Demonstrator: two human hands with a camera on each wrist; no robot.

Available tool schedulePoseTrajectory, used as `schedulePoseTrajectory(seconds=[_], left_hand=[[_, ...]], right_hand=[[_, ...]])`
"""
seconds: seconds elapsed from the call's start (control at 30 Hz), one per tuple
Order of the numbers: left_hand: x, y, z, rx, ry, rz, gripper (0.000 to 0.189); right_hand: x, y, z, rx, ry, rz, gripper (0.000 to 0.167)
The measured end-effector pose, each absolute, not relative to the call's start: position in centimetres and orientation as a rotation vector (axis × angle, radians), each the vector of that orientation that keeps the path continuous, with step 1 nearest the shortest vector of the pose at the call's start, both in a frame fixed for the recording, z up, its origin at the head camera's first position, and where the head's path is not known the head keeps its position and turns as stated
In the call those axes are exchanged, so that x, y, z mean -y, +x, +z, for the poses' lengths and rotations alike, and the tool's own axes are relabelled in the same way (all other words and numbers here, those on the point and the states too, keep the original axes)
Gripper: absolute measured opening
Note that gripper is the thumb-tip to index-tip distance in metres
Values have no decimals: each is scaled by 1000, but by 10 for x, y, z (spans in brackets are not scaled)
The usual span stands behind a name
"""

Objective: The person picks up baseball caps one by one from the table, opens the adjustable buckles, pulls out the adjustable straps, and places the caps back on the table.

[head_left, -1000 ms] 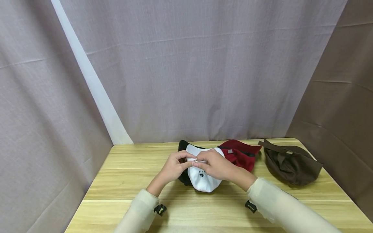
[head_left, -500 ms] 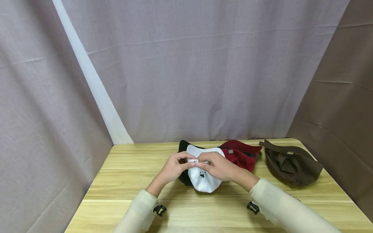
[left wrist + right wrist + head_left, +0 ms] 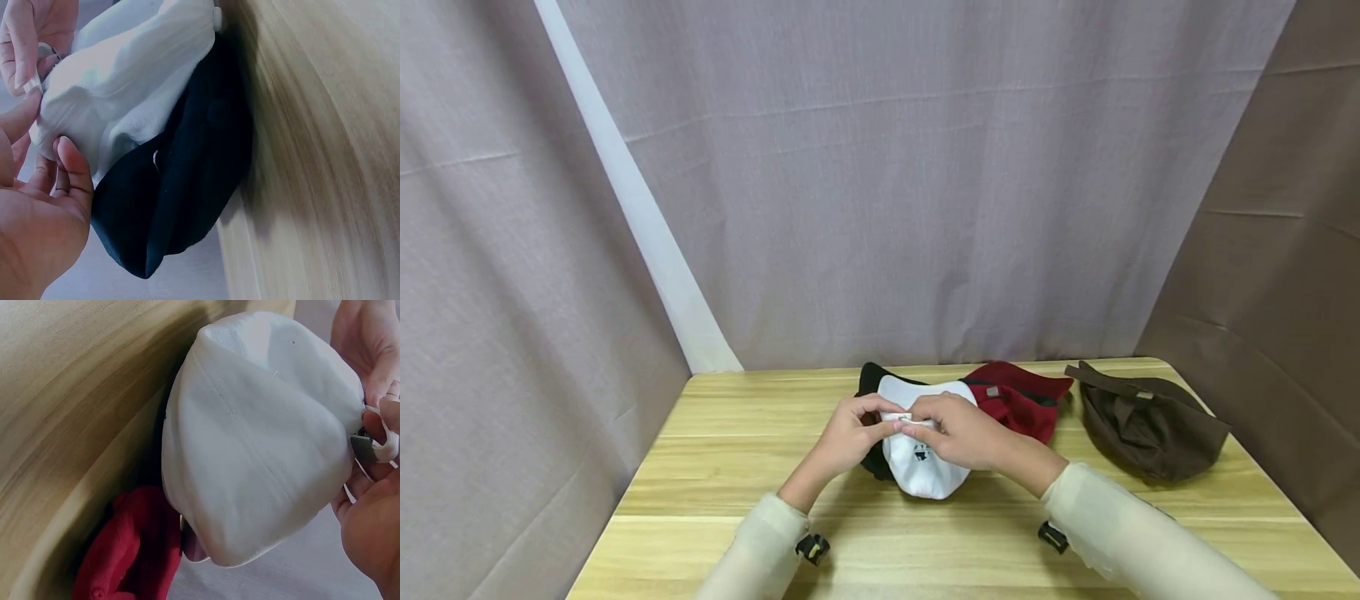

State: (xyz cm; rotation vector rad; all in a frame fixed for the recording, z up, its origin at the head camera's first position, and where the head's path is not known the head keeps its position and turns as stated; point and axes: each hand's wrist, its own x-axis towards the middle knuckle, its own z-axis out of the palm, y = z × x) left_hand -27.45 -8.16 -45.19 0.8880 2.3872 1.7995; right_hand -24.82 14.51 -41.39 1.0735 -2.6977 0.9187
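A white cap (image 3: 922, 479) with a small dark print is between my two hands at the middle of the table. My left hand (image 3: 842, 435) pinches its back edge and strap between thumb and fingers. From the other side my right hand (image 3: 964, 432) grips the cap's strap, which loops out by a metal buckle (image 3: 362, 450) in the right wrist view. The thumbs nearly meet. Against the white cap's left side lies a black cap (image 3: 187, 175). A red cap (image 3: 1017, 412) lies just behind my right hand. How far the strap passes through the buckle is hidden by fingers.
At the right of the wooden table (image 3: 715, 467) lies a dark brown cap (image 3: 1150, 429), its strap sticking out to the left. Grey curtains (image 3: 880, 208) hang behind the table, with a brown curtain (image 3: 1262, 292) along the right.
Both hands stay at the white cap with only small finger shifts. The cap's pale inner label or strap between the fingertips shows a little more than before. The other caps lie as they were.
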Motion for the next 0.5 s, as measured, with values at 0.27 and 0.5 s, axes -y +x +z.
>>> schedulePoseTrajectory(seconds=[0.27, 0.5], left_hand=[[77, -269, -448, -2436, 874, 1797, 15], [76, -268, -447, -2442, 858, 1840, 13]], right_hand=[[-141, -249, -413, 2726, 969, 882, 36], [-139, -250, -413, 2730, 999, 966, 29]])
